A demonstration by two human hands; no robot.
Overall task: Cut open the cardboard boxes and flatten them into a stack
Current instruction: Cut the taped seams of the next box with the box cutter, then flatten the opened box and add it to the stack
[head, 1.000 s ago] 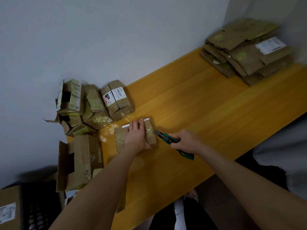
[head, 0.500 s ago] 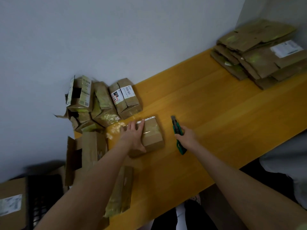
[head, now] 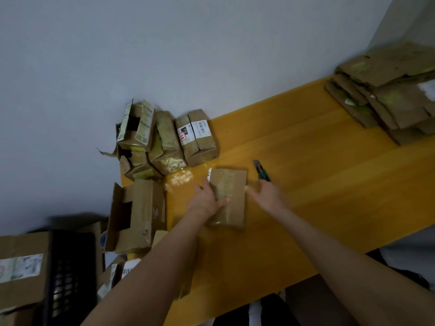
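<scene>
Yellow wood makes up the tabletop (head: 306, 161), which runs along a plain grey wall (head: 164, 55) into a corner at my far right. There a stack of flattened cardboard (head: 388, 95) lies. At the left end a cluster of taped boxes (head: 169, 140) stands against the wall. An opened box (head: 138, 215) and a black crate (head: 68, 274) sit below them, off the table's edge.

The box (head: 231, 196) I am working on lies flat on the tabletop between both hands. My left hand (head: 204, 201) grasps its left side, thumb laid across the top and fingers along the edge. My right hand (head: 268, 196) is blurred, with fingers loose and holding nothing, and one fingertip at the box's right edge. The green utility knife (head: 261, 171) lies on the wood just beyond that hand, blade pointing toward the wall.
</scene>
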